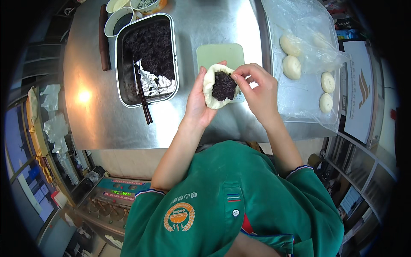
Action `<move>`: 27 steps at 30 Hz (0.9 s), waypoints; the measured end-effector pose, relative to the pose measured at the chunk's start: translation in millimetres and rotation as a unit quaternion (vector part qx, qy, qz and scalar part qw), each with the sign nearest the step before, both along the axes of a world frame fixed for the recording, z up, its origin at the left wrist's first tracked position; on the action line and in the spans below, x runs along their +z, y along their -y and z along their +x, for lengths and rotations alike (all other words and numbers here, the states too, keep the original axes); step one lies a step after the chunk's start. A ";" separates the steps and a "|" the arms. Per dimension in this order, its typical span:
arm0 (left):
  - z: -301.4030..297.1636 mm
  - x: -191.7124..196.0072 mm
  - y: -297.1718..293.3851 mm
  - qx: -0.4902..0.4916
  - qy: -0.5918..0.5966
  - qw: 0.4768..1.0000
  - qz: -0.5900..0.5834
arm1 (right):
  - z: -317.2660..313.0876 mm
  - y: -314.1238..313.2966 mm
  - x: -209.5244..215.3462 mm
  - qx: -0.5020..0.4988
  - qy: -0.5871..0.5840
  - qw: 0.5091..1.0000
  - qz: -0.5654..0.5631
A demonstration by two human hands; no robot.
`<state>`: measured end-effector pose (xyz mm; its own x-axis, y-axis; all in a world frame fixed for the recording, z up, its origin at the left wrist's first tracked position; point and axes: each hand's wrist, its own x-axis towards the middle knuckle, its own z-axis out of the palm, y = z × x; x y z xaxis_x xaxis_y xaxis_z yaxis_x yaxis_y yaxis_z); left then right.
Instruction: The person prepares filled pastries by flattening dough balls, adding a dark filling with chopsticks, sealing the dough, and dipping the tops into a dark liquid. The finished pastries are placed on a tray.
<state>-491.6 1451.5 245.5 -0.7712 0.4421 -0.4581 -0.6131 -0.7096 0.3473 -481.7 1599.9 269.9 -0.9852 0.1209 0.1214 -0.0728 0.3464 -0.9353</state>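
You are cupping the filled dough (221, 87) in your left hand (198, 103), just right of the pan (124, 92), while your right hand (261, 88) is pinching the dough's right edge between thumb and fingers. Chopsticks (142, 96) are leaning in the pan, and dough balls (292, 67) are sitting well to its right.

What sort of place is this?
Probably a bakery kitchen: pale dough balls lie at the right, a metal tray holds dark filling, and the left hand cradles open dough with similar filling inside.
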 end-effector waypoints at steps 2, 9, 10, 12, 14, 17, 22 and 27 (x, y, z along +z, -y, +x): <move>-3.2 -4.6 0.8 -0.010 -0.034 0.998 -0.047 | 1.4 4.4 0.2 -0.022 -0.020 0.999 -0.021; -2.8 -10.4 12.3 0.019 0.021 1.000 0.003 | 5.3 -2.6 11.0 0.006 0.003 0.998 0.064; -1.7 -11.1 15.7 0.027 0.015 0.999 0.039 | 8.2 -4.1 12.0 -0.004 0.009 0.999 0.053; -2.1 -5.8 12.6 0.023 0.035 0.999 0.019 | 4.8 -2.9 9.3 -0.009 -0.005 0.999 0.035; -1.9 -4.2 6.6 0.004 0.008 1.000 -0.012 | -3.9 4.4 -4.2 -0.004 -0.038 0.999 0.020; 0.2 -3.3 4.0 0.008 -0.011 0.998 -0.065 | -2.7 3.2 -1.6 0.004 -0.035 0.998 0.054; -0.3 -3.8 4.5 0.012 -0.036 0.996 -0.084 | -2.1 1.8 0.6 0.010 0.000 0.999 0.040; 2.8 -5.3 3.1 0.000 -0.046 0.992 -0.115 | 3.5 -4.4 13.9 0.073 -0.020 0.996 0.048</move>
<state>-488.7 1448.4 240.3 -0.8146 0.3331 -0.4749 -0.5709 -0.6055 0.5545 -478.1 1604.3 283.8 -0.9857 -0.0371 0.1641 -0.1645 0.4173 -0.8938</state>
